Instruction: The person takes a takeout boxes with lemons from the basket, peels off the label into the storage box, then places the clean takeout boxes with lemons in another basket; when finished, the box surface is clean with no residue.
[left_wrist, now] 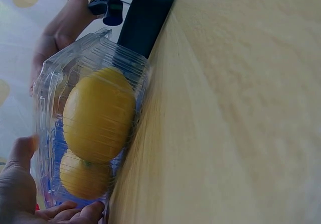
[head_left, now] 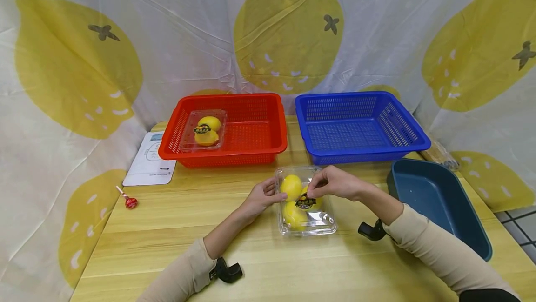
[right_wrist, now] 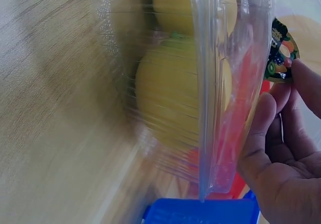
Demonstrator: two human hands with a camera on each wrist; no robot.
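Clear plastic clamshell box (head_left: 305,202) of yellow lemons (head_left: 291,187) sits on the pale wooden table (head_left: 176,227), just in front of the gap between the red perforated plastic basket (head_left: 255,130) and the blue perforated plastic basket (head_left: 360,125).

Left hand (head_left: 264,196): fingers against the box's left wall, thumb curled by the near lemon, steadying it. Right hand (head_left: 332,182): above the box's far right, fingertips pinching at the round black fruit sticker (head_left: 305,202) on the lid (right wrist view is blurred, so whether the grip is on the sticker or the lid edge I cannot tell).

Risks, as judged:
- The thin lid may spring open if the pinch pulls up, and the lemons could roll toward the dark teal tray (head_left: 435,199) right of the box.
- The box may skid on the smooth table if the left hand eases off.
- The sticker may tear rather than peel.

A second packed box (head_left: 204,130) lies in the red basket.
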